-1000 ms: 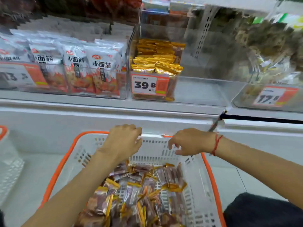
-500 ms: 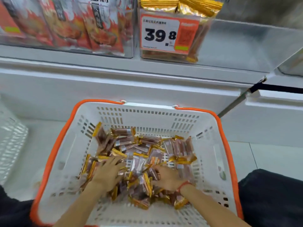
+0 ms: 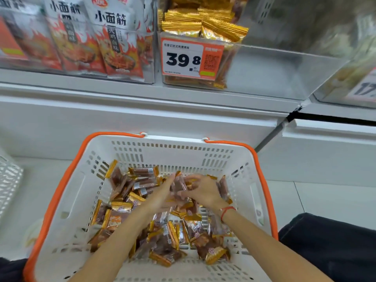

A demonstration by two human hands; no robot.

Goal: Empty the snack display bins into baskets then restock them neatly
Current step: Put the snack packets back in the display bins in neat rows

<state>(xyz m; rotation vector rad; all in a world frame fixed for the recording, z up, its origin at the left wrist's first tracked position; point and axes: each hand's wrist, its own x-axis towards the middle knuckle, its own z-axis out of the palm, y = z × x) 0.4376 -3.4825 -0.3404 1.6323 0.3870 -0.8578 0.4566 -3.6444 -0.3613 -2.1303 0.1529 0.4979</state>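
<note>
Your left hand and right hand together clutch a bunch of snacks above the basket.

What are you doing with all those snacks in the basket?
A person is gathering gold-wrapped snacks from a white basket. Both hands, left hand and right hand, are together holding a small bunch. Above, the clear bin with the 39.8 tag is only partly filled at its left side.
</note>
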